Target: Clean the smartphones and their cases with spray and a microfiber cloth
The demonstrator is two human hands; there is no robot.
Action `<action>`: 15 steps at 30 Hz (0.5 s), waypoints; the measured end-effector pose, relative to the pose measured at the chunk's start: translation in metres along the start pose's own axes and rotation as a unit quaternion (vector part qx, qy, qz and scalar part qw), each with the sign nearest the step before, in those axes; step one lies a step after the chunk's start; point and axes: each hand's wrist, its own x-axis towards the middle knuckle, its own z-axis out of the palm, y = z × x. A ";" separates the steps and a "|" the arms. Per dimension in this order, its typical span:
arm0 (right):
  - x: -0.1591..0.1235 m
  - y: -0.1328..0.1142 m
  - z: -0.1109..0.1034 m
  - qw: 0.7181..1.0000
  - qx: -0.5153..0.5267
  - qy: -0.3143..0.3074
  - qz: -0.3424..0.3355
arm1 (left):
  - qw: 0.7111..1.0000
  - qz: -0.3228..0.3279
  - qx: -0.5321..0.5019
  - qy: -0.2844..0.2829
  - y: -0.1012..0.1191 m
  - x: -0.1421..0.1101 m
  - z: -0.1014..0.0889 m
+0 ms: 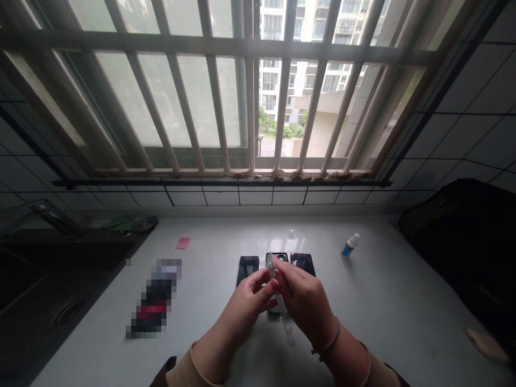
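Both hands are raised over the white countertop (209, 344), just in front of several dark phone-like devices. My right hand (304, 295) pinches a narrow transparent plastic piece (271, 267) at its upper end. My left hand (245, 303) curls its fingers against the same piece from the other side. A black phone-like device (277, 258) lies mostly behind my fingers, with another (248, 269) to its left and a third (302, 263) to its right. A further transparent strip (287, 330) shows below my right hand.
A small white bottle with a blue label (350, 245) lies at the right, and a tiny transparent bottle (291, 234) stands at the back. A pink slip (182, 243) and a pixelated object (155, 298) lie left, beside a dark sink (68, 312). A black bag (455, 252) sits right.
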 end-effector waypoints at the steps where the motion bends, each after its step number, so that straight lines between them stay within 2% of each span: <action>1: -0.001 -0.001 0.002 1.000 0.004 -0.012 -0.017 | 1.000 0.008 -0.002 -0.008 0.001 -0.001 0.001; 5: -0.001 -0.002 0.006 0.998 0.016 -0.048 -0.038 | 0.999 0.032 -0.012 -0.002 0.003 0.000 -0.001; 11: -0.001 0.002 0.002 0.995 0.029 -0.094 -0.033 | 0.993 0.048 -0.072 0.075 0.003 0.008 -0.014; 15: 0.000 0.000 -0.005 0.991 0.051 -0.120 -0.026 | 0.987 0.069 -0.092 0.112 0.012 0.010 -0.024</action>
